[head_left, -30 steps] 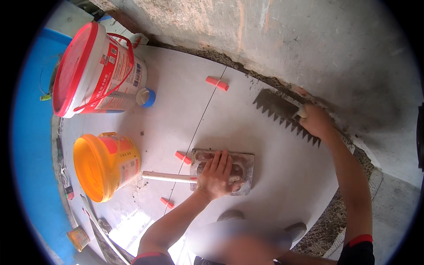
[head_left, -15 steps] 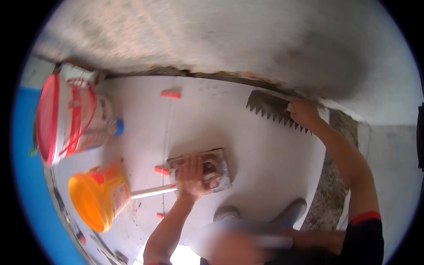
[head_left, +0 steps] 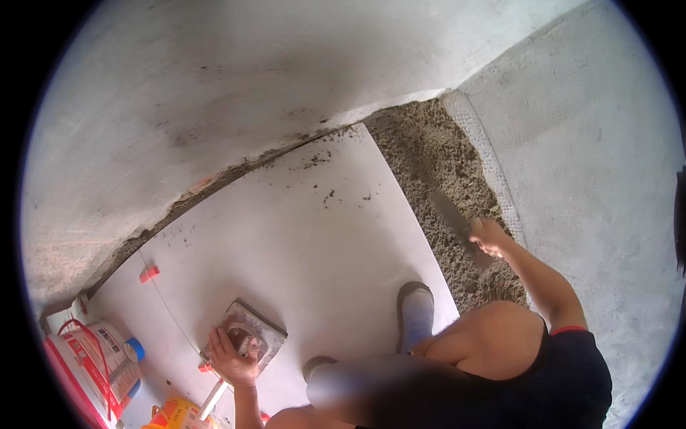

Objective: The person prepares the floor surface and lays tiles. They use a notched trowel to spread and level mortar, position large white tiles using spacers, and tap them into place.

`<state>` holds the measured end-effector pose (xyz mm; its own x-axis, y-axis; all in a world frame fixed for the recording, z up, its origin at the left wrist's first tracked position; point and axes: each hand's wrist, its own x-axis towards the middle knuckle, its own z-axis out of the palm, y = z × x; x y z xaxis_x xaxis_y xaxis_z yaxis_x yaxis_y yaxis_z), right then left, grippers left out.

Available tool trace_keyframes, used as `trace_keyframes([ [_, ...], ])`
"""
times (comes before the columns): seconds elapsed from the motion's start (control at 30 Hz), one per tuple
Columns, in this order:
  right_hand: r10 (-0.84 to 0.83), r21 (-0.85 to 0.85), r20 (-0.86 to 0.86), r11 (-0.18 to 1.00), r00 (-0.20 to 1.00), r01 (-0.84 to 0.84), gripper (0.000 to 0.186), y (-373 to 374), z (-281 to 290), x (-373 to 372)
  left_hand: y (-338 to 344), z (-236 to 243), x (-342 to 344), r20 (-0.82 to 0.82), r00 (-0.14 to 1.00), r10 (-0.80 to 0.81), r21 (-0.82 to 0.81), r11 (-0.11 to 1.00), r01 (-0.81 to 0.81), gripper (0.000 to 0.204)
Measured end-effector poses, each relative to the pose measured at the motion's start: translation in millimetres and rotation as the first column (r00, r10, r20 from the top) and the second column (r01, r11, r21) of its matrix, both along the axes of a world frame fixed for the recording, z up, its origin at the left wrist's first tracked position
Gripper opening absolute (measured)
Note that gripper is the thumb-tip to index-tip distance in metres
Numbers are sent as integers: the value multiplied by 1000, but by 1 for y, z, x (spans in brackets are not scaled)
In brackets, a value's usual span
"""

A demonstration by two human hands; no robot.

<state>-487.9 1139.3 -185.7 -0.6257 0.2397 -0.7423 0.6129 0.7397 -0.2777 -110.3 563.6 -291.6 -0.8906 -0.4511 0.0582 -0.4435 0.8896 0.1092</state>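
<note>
Big pale tile: the landmark here, floor tile [head_left: 336, 250] right in the middle, dark crumbs [head_left: 330, 194] scattered near its far edge
Right hand: this one [head_left: 490, 237] is wrapped round the handle of a trowel [head_left: 449, 211], off the tile's right edge
Trowel: over the gritty mortar bed [head_left: 436, 150] that runs along the tile's right side, blade nearly edge-on and a bit blurry, so can't tell if it's actually touching
Left hand: well apart from the other, this one [head_left: 234, 362] lies over a rectangular block [head_left: 263, 333] on the tile's left part, fingers stretched out; can't tell if it's gripping anything underneath
White stick: pokes out below that hand [head_left: 213, 400], near the tile's lower left
Buckets: white-and-red one [head_left: 100, 365] and yellow one [head_left: 175, 415], both at the tile's left end
Step in hand: looks like trowel work on the mortar, imo, left hand as a prop
Next move calls for: a firm right grip and keeping the blade off the tile's edge, I'd say
</note>
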Motion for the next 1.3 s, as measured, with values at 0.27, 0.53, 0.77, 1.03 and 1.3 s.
trace_keyframes([
  [0.27, 723, 500, -273, 670, 635, -549, 21, -35, -111, -94, -16, 9, 8, -50, 999, -4, 29, 1000, 5, 72],
  [0.53, 799, 450, -472, 583, 374, -677, 16, -20, -67, -99, -31, 51, -51, 177, 932, 316, 434, 825, -362, 46],
  [0.77, 883, 378, -348, -176, -315, -909, 33, -319, -16, -42, -23, 14, -25, 62, 946, 319, 229, 918, -325, 36],
  [1.03, 899, -552, -266, 154, 347, -820, 19, -615, -45, 6, -24, 20, -39, 63, 942, 330, 239, 912, -335, 35],
  [1.3, 907, -377, -364, 64, 211, -924, 21, -650, -64, 29, -26, 17, -29, 155, 928, 339, 269, 889, -370, 41],
])
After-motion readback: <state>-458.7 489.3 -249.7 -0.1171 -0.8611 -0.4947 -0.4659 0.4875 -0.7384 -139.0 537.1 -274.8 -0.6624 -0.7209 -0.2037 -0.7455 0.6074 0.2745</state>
